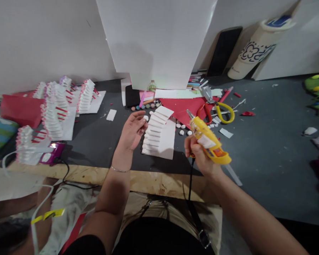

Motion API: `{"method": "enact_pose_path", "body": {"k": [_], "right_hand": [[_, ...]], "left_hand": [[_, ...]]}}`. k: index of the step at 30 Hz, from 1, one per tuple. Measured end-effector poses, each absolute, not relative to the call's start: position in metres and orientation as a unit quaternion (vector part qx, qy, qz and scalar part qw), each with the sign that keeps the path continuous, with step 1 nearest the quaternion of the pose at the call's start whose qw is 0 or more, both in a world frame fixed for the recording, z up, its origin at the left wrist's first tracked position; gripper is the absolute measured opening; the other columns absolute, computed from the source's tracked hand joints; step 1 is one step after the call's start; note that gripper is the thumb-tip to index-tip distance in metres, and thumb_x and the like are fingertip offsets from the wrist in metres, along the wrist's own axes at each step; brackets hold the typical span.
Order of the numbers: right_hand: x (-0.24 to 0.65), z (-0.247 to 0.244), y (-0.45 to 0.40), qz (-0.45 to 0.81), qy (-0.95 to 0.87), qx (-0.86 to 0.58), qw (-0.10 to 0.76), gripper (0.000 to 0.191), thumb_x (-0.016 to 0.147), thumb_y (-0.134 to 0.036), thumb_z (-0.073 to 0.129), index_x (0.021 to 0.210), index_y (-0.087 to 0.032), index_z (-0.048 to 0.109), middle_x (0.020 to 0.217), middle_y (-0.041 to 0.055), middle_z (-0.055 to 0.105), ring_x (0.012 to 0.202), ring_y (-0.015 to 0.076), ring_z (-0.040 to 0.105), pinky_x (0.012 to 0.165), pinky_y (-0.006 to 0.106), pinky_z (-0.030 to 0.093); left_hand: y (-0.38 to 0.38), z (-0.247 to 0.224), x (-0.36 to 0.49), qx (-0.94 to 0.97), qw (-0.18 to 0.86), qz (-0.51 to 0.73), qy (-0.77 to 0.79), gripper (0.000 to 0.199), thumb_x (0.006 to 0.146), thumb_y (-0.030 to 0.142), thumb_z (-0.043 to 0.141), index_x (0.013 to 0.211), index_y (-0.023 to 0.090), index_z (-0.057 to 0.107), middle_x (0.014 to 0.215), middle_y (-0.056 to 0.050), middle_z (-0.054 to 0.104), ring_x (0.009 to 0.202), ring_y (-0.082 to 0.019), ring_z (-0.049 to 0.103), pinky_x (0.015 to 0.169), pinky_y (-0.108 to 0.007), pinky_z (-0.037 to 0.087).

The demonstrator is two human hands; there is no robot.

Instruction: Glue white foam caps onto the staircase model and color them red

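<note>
left hand (134, 131) pinches a small white round piece (145, 118); right hand (202, 159) grips a yellow plastic glue gun (206, 137). between them on the counter (271, 152), the white card staircase model (154, 131) appears light, fragile; hold by its base edge.

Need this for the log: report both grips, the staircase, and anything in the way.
Left grip: seemingly pinching small white piece beside white staircase. Right grip: closed on yellow glue gun, clear of staircase. Scissors, white scraps near glue gun.

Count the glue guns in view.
1: the yellow glue gun, in the right hand, to the right of the white stepped model. No other shows, though clutter could hide one.
</note>
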State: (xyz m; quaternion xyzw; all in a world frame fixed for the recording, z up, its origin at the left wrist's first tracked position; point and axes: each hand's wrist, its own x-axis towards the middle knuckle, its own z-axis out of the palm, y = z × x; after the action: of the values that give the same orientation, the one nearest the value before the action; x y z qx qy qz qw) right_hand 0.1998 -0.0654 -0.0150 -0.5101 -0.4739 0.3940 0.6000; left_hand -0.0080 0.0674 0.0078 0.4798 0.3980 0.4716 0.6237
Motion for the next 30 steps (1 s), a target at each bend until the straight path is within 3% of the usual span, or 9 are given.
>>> {"method": "enact_pose_path", "body": {"k": [6,11,17,26,30], "right_hand": [[0.204,-0.016,-0.061,0.439,-0.425,-0.477,0.632,0.047,0.092,-0.068,0.063,0.079,-0.023,0.057,0.062,-0.0046,0.056,0.048,0.0094,0.048,0.045,0.023,0.037],[0.204,-0.016,-0.062,0.437,-0.429,-0.495,0.617,0.049,0.091,-0.07,0.062,0.077,-0.023,0.056,0.06,-0.0049,0.055,0.048,0.0098,0.049,0.047,0.024,0.038],[0.203,-0.013,-0.06,0.435,-0.426,-0.491,0.623,0.051,0.091,-0.071,0.062,0.076,-0.023,0.056,0.06,-0.0053,0.056,0.047,0.0083,0.049,0.046,0.022,0.04],[0.202,-0.014,-0.06,0.435,-0.42,-0.499,0.62,0.052,0.089,-0.072,0.063,0.074,-0.023,0.055,0.066,-0.0027,0.06,0.047,0.0093,0.05,0.044,0.023,0.042],[0.203,-0.017,-0.061,0.437,-0.426,-0.499,0.616,0.049,0.091,-0.069,0.062,0.075,-0.023,0.055,0.063,-0.0039,0.057,0.047,0.0089,0.049,0.044,0.023,0.04]], "left_hand": [[0.073,0.004,-0.024,0.676,0.386,0.377,0.502,0.012,0.081,0.025,0.071,0.092,0.021,0.072,0.089,-0.003,0.071,0.078,-0.015,0.062,0.073,-0.028,0.052],[0.067,0.01,-0.018,0.779,0.276,0.259,0.5,0.016,0.084,0.015,0.064,0.095,0.022,0.074,0.094,-0.003,0.069,0.084,-0.018,0.063,0.086,-0.034,0.053],[0.066,0.011,-0.013,0.812,0.251,0.206,0.484,0.021,0.086,0.012,0.058,0.098,0.02,0.074,0.095,-0.004,0.066,0.085,-0.018,0.061,0.088,-0.034,0.052],[0.066,0.001,-0.013,0.794,0.267,0.274,0.472,0.016,0.085,0.014,0.063,0.089,0.022,0.075,0.089,-0.004,0.064,0.082,-0.019,0.059,0.083,-0.032,0.049],[0.066,-0.003,-0.014,0.77,0.292,0.29,0.488,0.022,0.082,0.01,0.063,0.098,0.021,0.074,0.095,-0.005,0.068,0.081,-0.019,0.059,0.08,-0.031,0.048]]}}
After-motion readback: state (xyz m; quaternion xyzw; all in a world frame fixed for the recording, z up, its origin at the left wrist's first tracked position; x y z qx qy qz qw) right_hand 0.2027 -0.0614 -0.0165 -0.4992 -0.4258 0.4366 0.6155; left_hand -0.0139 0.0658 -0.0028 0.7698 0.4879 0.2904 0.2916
